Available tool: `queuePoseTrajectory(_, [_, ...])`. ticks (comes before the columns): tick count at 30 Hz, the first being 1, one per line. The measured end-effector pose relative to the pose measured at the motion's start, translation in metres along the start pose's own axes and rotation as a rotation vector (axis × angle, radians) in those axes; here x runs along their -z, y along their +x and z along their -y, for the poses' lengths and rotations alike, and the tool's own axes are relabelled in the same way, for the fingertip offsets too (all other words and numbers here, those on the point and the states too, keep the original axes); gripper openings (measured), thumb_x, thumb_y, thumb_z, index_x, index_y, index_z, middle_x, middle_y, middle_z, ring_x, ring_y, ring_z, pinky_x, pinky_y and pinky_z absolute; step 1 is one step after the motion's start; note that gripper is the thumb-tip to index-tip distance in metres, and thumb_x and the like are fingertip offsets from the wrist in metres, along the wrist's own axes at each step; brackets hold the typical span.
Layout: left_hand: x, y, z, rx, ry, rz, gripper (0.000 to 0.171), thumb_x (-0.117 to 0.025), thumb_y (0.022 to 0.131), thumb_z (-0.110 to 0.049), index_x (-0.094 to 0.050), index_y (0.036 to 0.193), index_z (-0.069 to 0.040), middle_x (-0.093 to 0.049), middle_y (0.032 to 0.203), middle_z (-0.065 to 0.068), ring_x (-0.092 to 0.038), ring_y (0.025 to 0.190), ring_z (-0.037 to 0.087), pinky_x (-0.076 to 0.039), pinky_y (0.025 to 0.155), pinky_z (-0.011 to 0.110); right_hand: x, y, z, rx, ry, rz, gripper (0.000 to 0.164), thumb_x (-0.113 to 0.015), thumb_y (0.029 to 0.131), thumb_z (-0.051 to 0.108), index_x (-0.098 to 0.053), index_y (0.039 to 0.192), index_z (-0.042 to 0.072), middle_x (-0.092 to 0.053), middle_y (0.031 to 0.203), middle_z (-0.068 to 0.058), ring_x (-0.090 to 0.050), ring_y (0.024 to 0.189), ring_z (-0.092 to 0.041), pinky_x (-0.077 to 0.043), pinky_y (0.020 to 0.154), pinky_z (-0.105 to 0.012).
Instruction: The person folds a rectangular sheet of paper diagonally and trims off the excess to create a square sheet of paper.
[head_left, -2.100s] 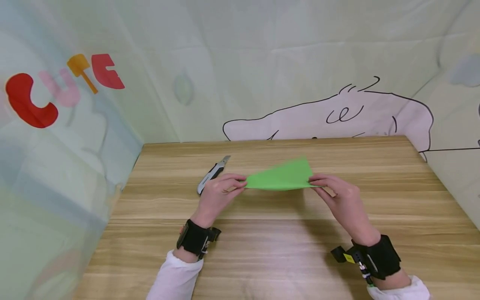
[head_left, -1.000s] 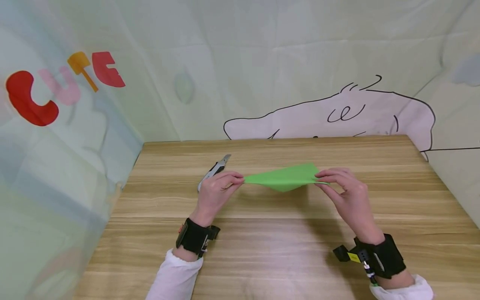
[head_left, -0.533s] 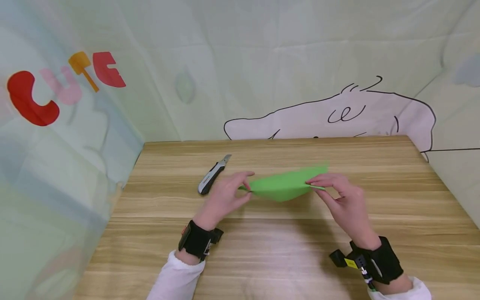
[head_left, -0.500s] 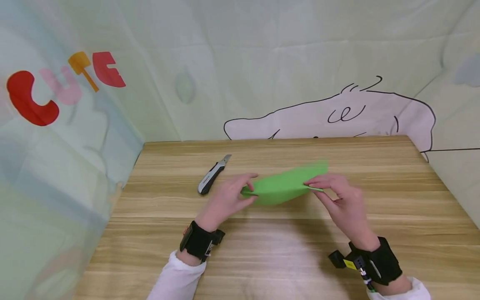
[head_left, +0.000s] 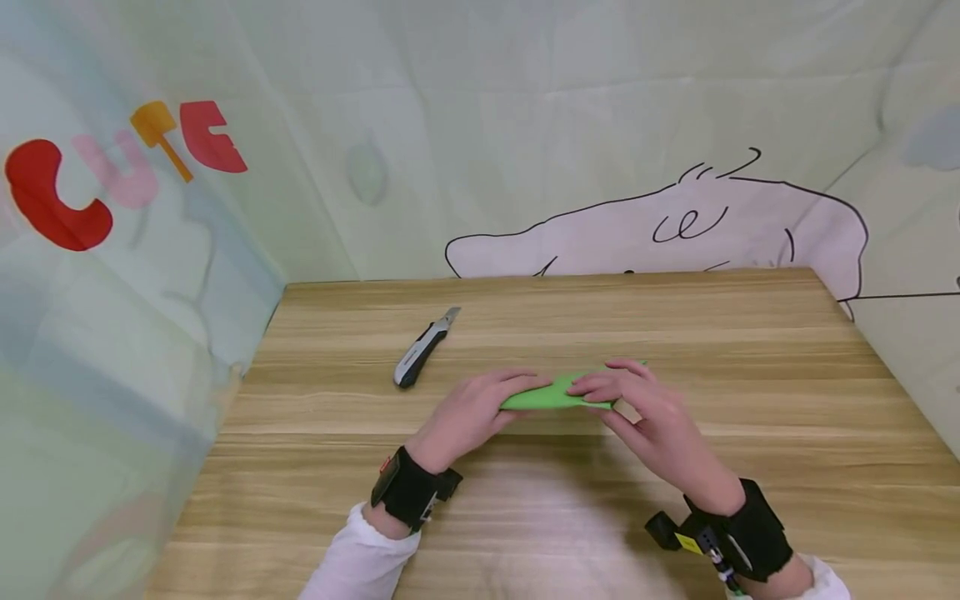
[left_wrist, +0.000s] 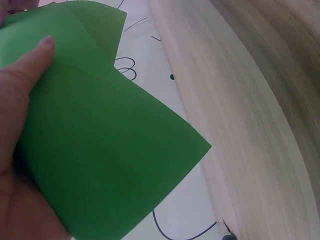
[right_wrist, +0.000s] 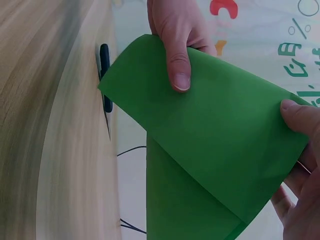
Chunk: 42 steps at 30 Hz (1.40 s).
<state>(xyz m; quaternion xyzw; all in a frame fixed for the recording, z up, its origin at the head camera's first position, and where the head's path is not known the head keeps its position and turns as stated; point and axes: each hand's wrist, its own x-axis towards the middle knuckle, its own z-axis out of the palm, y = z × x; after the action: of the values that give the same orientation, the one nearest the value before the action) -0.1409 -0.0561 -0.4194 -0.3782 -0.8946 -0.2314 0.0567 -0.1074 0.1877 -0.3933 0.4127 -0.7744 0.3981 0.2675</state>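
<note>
A folded sheet of green paper (head_left: 547, 395) is held up over the wooden table by both hands. My left hand (head_left: 468, 421) grips its left part, fingers over the top and thumb on the face turned to me. At the other end, my right hand (head_left: 652, 425) pinches the paper between thumb and fingers. The right wrist view shows the paper (right_wrist: 210, 120) with a folded-over layer, my left thumb flat on it and my right thumb near its corner. A utility knife (head_left: 422, 350), blade out, lies beyond my left hand, touched by neither hand.
The wooden table (head_left: 337, 333) ends at a printed cloth backdrop (head_left: 525, 142) behind and on the left. Each wrist wears a black strap with a small camera, the right one (head_left: 738, 533) with a cable.
Both hands have come closer together and lower, nearer to me. The paper's far flap, raised before, now shows only as a narrow strip from the head. My left fingers now lie over the paper.
</note>
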Motion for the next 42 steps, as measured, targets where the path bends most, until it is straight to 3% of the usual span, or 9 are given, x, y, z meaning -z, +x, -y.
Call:
queuePoseTrajectory(6, [-0.0015,0.0009,-0.0015,0.002,-0.017,0.013,0.044,-0.062,0.090,-0.027,-0.052,0.132,-0.032,-0.062,0.125,-0.008,-0.061,0.111,0.006,-0.053,0.089,0.026,-0.0011,-0.0011,0.0003,-0.064,0.040,0.002,0.027,-0.056,0.092,0.029,-0.066,0.102,0.006,-0.070,0.104,-0.005,-0.062,0.102,-0.008,-0.039,0.106,-0.024])
queuePoseTrajectory(12, [-0.0062,0.0018,-0.0036,-0.023,-0.036,0.002,0.043,-0.064,0.089,-0.024,-0.054,0.131,-0.027,-0.066,0.120,-0.007,-0.064,0.105,0.005,-0.053,0.086,0.021,-0.0042,0.0002,0.0001,-0.088,0.094,-0.034,0.019,-0.068,0.084,0.013,-0.067,0.102,0.005,-0.070,0.101,-0.006,-0.064,0.098,-0.007,-0.038,0.109,-0.027])
queuePoseTrajectory(17, [-0.0072,0.0027,-0.0046,-0.027,-0.034,0.010,0.040,-0.062,0.090,-0.026,-0.056,0.130,-0.023,-0.068,0.117,-0.007,-0.065,0.098,0.003,-0.054,0.081,0.018,-0.0053,0.0002,0.0016,-0.144,0.103,-0.049,0.028,-0.074,0.075,-0.001,-0.069,0.101,0.009,-0.071,0.100,-0.005,-0.063,0.101,-0.008,-0.039,0.108,-0.029])
queuePoseTrajectory(23, [-0.0075,0.0029,-0.0051,-0.009,-0.041,0.005,0.035,-0.063,0.090,-0.026,-0.060,0.124,-0.021,-0.070,0.110,-0.009,-0.062,0.082,-0.003,-0.052,0.072,0.013,-0.0052,-0.0001,-0.0002,-0.130,0.093,-0.075,0.030,-0.075,0.073,0.000,-0.069,0.102,0.007,-0.071,0.097,-0.006,-0.063,0.103,-0.011,-0.043,0.105,-0.028])
queuePoseTrajectory(30, [-0.0089,0.0037,-0.0070,0.013,-0.083,0.004,0.033,-0.061,0.089,-0.035,-0.062,0.118,-0.021,-0.070,0.097,-0.010,-0.056,0.069,-0.006,-0.047,0.063,0.006,-0.0033,-0.0025,0.0007,-0.173,0.062,-0.050,0.044,-0.076,0.065,-0.011,-0.069,0.104,0.009,-0.069,0.099,-0.005,-0.062,0.097,-0.004,-0.050,0.081,-0.010])
queuePoseTrajectory(42, [-0.0061,0.0039,-0.0068,0.000,-0.199,0.061,0.034,-0.064,0.088,-0.030,-0.059,0.121,-0.021,-0.066,0.100,-0.011,-0.056,0.075,-0.004,-0.048,0.067,0.008,-0.0007,-0.0041,0.0009,-0.219,0.030,-0.151,0.041,-0.074,0.063,-0.019,-0.070,0.096,0.006,-0.071,0.090,-0.006,-0.064,0.086,0.003,-0.051,0.068,-0.008])
